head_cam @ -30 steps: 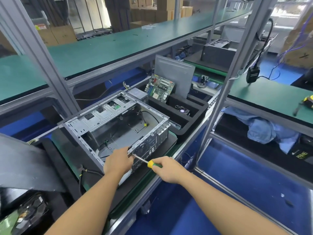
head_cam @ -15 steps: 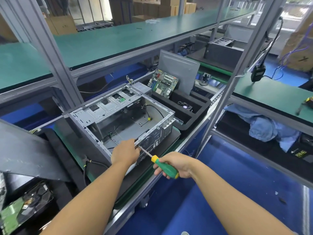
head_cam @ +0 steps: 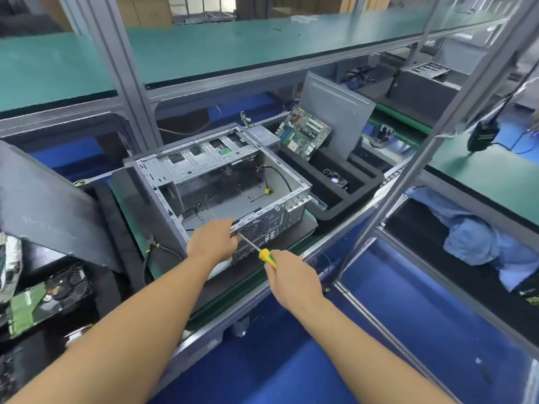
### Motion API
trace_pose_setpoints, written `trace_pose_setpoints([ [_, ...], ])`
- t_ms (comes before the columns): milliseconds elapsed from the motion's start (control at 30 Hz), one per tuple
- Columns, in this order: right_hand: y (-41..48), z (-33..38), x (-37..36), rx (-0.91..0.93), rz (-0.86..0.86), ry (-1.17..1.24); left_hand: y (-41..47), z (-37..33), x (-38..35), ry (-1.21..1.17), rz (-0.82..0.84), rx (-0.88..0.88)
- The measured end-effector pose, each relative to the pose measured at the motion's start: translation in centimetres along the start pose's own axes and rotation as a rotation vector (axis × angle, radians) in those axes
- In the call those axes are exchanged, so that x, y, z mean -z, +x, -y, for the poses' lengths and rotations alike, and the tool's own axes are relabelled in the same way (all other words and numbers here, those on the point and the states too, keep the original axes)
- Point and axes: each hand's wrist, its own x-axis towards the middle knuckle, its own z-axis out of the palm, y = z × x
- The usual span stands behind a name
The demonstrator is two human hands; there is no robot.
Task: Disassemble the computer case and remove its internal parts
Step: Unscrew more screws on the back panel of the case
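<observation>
The green-matted worktop is running across the middle of the frame, carrying the computer case at centre. The case is lying open side up, its stripped interior showing bare metal, a drive cage along the far wall and a black cable with a yellow plug trailing over the floor. Just right of it a black foam tray is sitting, divided into compartments. A grey side panel is leaning upright at its rear, a green motherboard is standing tilted in front of that, and a small part, too small to identify, is lying in the next compartment.

The left hand is gripping the case's near rim, fingers curled over the edge. The right hand is grasping the yellow-and-green handle of a screwdriver. Its shaft is pointing at the perforated back plate and its tip is hiding behind the left hand. At lower left, another tray of parts is being cut off by the frame edge.
</observation>
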Motion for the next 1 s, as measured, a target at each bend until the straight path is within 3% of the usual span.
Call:
trace_pose_setpoints([
  [67, 0.4, 0.0, 0.5, -0.053, 0.112, 0.211, -0.1, 0.0, 0.0, 0.014, -0.006, 0.001],
  [167, 1.4, -0.2, 1.4, -0.398, 0.455, 0.996, -0.3, 0.0, 0.0, 0.033, -0.010, 0.006],
  [200, 1.6, -0.5, 1.5, -0.451, 0.538, 1.158, -0.4, 0.1, 0.0, 0.037, -0.014, 0.006],
  [333, 1.7, -1.6, 1.4, -0.460, 0.699, 1.413, -0.3, 0.2, -0.2, 0.038, -0.024, 0.017],
  [433, 1.3, -2.2, 1.1, -0.475, 0.706, 1.525, -0.2, 0.2, -0.2, 0.053, -0.027, 0.016],
  [567, 1.1, -2.6, 0.3, -0.451, 0.683, 1.543, -0.3, 0.2, -0.2, 0.049, -0.028, 0.024],
  [633, 1.1, -2.3, 0.4, -0.401, 0.625, 1.435, -0.3, 0.1, -0.1, 0.065, -0.020, 0.026],
  [700, 0.9, -2.0, 0.5, -0.254, 0.467, 1.123, -0.3, 0.0, -0.2, 0.067, -0.029, 0.029],
  [800, 0.8, -1.8, -0.1, 0.082, 0.168, 0.348, -0.3, -0.1, -0.3, 0.055, -0.057, 0.029],
  [867, 0.6, -1.9, -0.8, 0.191, 0.049, 0.072, -0.3, -0.1, -0.3, 0.037, -0.062, 0.031],
  [933, 1.0, -2.2, -1.0, 0.187, 0.058, 0.203, -0.3, -0.1, -0.2, 0.037, -0.062, 0.037],
  [1000, 1.6, -2.5, -0.6, -0.008, 0.228, 0.669, -0.3, -0.1, -0.1, 0.041, -0.053, 0.050],
])
